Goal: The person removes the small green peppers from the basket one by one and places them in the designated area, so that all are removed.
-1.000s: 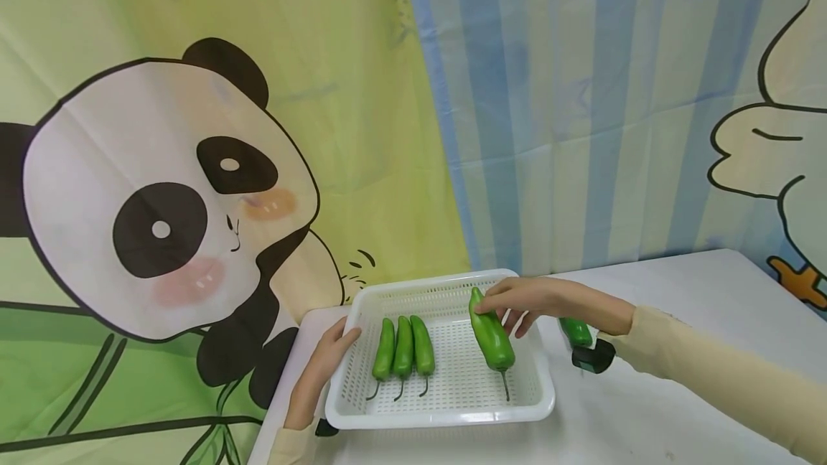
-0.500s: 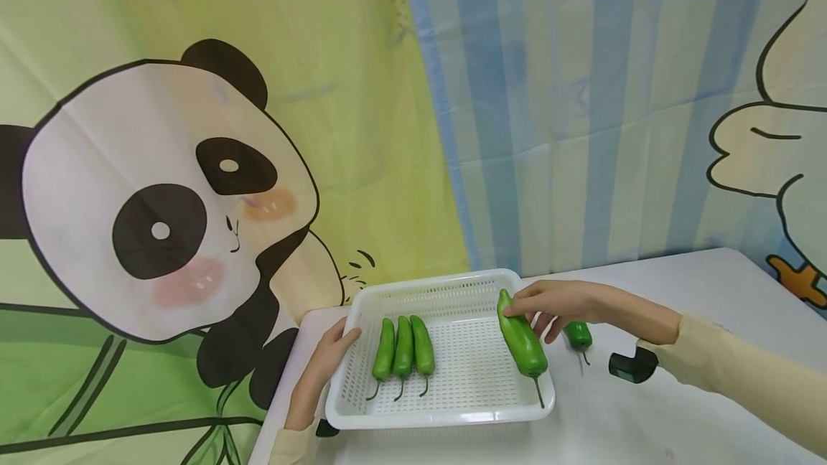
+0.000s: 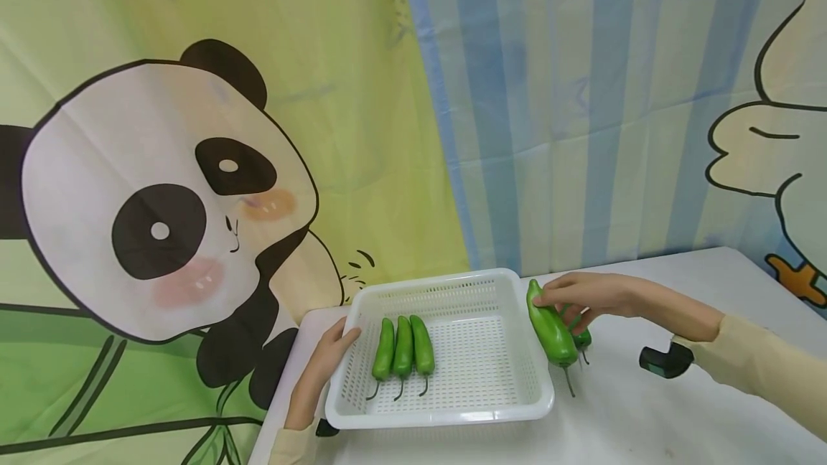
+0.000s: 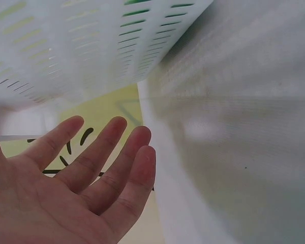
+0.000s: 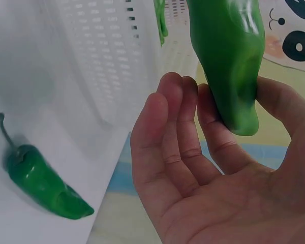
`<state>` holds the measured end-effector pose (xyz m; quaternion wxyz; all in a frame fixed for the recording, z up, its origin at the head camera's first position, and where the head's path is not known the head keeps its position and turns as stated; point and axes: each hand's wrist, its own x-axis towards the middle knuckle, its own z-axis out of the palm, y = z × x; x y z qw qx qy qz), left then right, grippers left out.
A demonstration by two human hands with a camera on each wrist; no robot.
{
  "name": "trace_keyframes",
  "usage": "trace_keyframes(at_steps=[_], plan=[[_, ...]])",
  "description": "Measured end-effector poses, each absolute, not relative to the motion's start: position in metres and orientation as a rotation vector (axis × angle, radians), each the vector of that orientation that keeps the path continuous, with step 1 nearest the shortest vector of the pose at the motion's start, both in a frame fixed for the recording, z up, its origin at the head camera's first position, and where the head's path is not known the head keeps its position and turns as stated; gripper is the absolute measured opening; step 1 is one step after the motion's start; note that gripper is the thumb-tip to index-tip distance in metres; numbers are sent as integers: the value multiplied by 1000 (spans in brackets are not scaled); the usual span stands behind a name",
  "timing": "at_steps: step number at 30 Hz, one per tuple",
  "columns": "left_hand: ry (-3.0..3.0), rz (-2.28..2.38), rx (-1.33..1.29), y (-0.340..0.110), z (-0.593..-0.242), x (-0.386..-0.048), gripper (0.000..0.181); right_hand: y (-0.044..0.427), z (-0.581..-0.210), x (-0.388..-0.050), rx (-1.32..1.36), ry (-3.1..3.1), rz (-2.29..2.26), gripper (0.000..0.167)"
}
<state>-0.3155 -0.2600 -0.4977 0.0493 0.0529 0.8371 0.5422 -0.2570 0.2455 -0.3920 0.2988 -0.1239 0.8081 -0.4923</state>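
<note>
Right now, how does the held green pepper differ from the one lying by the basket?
The right hand pinches the held pepper; the loose pepper lies untouched on the table. The held pepper slants stem-down; the loose pepper lies flat. In the head view, the held pepper shows nearly whole; the loose pepper is mostly hidden. Both are glossy green with thin stems.

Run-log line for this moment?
left hand: at left rim of white perforated plastic basket | basket: three slender green peppers side by side | right hand: pinches plump glossy green pepper | white table: another green pepper
</note>
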Motion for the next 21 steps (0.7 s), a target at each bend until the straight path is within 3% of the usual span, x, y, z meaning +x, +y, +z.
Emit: trace_keyframes(at_steps=[11,21], plan=[[2559,1641,159,-260,-499,-316,48,276,-402,-263,-273,2186,-1278,39],[2553,1644,155,-260,-499,-316,48,305,-410,-269,-195,2230,-1258,53]])
